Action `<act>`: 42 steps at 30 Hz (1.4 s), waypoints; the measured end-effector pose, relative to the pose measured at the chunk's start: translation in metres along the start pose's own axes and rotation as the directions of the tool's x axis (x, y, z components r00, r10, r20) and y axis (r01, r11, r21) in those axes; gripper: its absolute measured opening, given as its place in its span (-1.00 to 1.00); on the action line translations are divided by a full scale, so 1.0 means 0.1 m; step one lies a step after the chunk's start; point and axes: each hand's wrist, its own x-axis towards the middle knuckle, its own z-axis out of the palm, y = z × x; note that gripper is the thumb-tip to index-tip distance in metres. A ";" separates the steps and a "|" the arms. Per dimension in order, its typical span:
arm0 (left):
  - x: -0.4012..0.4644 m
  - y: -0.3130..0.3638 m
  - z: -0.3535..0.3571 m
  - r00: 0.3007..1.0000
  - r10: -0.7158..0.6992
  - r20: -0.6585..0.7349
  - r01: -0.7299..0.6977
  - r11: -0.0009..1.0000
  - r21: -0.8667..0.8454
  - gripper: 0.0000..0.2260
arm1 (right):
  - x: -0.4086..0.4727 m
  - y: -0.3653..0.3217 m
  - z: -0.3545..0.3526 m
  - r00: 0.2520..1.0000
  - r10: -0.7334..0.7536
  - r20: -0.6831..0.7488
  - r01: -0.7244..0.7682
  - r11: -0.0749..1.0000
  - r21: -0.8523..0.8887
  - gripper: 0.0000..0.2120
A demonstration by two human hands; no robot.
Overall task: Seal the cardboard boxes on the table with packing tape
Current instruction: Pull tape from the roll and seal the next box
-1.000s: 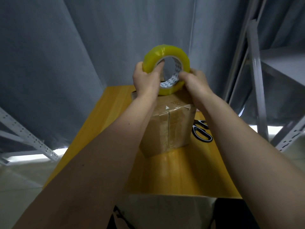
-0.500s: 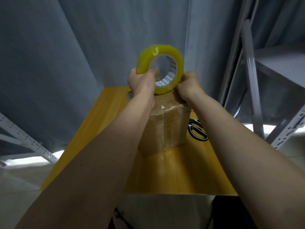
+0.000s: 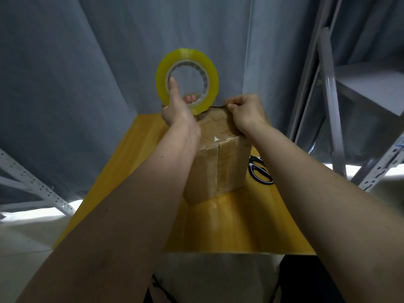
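Cardboard box point(image 3: 215, 165) stands on the yellow worktop point(image 3: 240, 226), straight ahead of both hands. Tape roll point(image 3: 187, 78) upright above its far top-left corner, axis pointing toward the camera. Left hand point(image 3: 178, 113) grips the roll, a finger through the core. Right hand point(image 3: 247, 112) curled at the far top edge, apparently pinching the tape end there. Next pull probably runs from that edge toward the person.

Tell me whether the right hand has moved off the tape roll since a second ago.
Yes. The right hand has left the tape roll and dropped to the far top edge of the cardboard box.
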 end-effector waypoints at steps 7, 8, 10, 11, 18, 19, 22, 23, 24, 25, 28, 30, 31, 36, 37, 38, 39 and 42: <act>0.04 -0.02 -0.01 0.998 -0.057 0.024 0.056 0.998 0.016 -0.31 | -0.12 -0.05 0.05 0.960 -0.176 0.217 0.267 0.810 -0.523 -0.70; 0.05 -0.02 -0.02 0.998 -0.060 0.019 0.059 0.998 0.024 -0.33 | -0.16 -0.05 0.05 0.950 -0.173 0.261 0.296 0.769 -0.567 -0.62; 0.06 -0.02 -0.02 0.997 -0.067 0.023 0.066 0.997 0.041 -0.38 | -0.22 -0.05 0.07 0.920 -0.192 0.341 0.375 0.679 -0.631 -0.53; 0.06 -0.03 -0.02 0.997 -0.069 0.026 0.067 0.997 0.049 -0.38 | -0.23 -0.05 0.07 0.901 -0.211 0.380 0.422 0.633 -0.649 -0.52; 0.08 -0.03 -0.01 0.997 -0.070 0.032 0.067 0.994 0.081 -0.36 | -0.36 -0.08 0.03 0.821 -0.254 0.511 0.555 0.561 -0.614 -0.59; 0.08 -0.03 -0.01 0.997 -0.072 0.036 0.069 0.994 0.084 -0.35 | -0.36 -0.09 0.03 0.817 -0.264 0.513 0.561 0.571 -0.599 -0.64; 0.07 -0.01 -0.01 0.997 -0.071 0.037 0.068 0.994 0.084 -0.36 | -0.34 -0.14 -0.01 0.839 -0.289 0.461 0.480 0.791 -0.378 -0.77; 0.07 0.00 -0.01 0.996 -0.073 0.044 0.071 0.996 0.063 -0.37 | -0.31 -0.13 -0.02 0.884 -0.263 0.386 0.353 0.918 -0.182 -0.77; 0.07 0.00 -0.01 0.996 -0.078 0.053 0.076 0.996 0.040 -0.39 | -0.29 -0.14 -0.04 0.938 -0.195 0.286 0.181 0.981 0.077 -0.77; 0.07 0.01 -0.01 0.995 -0.085 0.060 0.083 0.996 0.029 -0.40 | -0.26 -0.13 -0.06 0.980 -0.101 0.171 0.041 0.945 0.326 -0.81; 0.05 0.01 0.00 0.993 -0.092 0.073 0.088 0.995 0.048 -0.43 | -0.12 -0.09 -0.10 0.999 0.021 0.041 -0.041 0.816 0.577 -0.77; 0.04 0.01 0.00 0.994 -0.083 0.075 0.078 0.995 0.070 -0.52 | -0.03 -0.12 -0.08 0.993 -0.002 0.122 -0.068 0.823 0.564 -0.53; 0.03 0.01 0.01 0.994 -0.079 0.080 0.072 0.994 0.079 -0.56 | -0.02 -0.17 -0.06 0.983 -0.011 0.182 -0.088 0.845 0.527 -0.46; -0.03 0.03 0.02 0.995 -0.004 0.096 -0.014 0.981 0.191 -0.56 | -0.02 -0.37 0.08 0.931 -0.026 0.363 -0.167 0.857 0.488 -0.66; -0.05 0.04 0.02 0.994 0.027 0.109 -0.053 0.969 0.242 -0.54 | 0.00 -0.39 0.10 0.936 -0.006 0.352 -0.180 0.851 0.494 -0.70; -0.08 0.05 0.02 0.989 0.051 0.139 -0.091 0.950 0.298 -0.46 | 0.01 -0.40 0.11 0.943 0.032 0.331 -0.207 0.835 0.509 -0.74; -0.12 0.07 0.01 0.983 0.069 0.169 -0.129 0.919 0.372 -0.31 | 0.02 -0.40 0.11 0.948 0.076 0.309 -0.237 0.817 0.526 -0.80; -0.19 0.07 -0.06 0.960 0.151 0.234 -0.253 0.825 0.506 -0.13 | 0.07 -0.36 0.07 0.957 0.117 0.264 -0.243 0.821 0.517 -0.85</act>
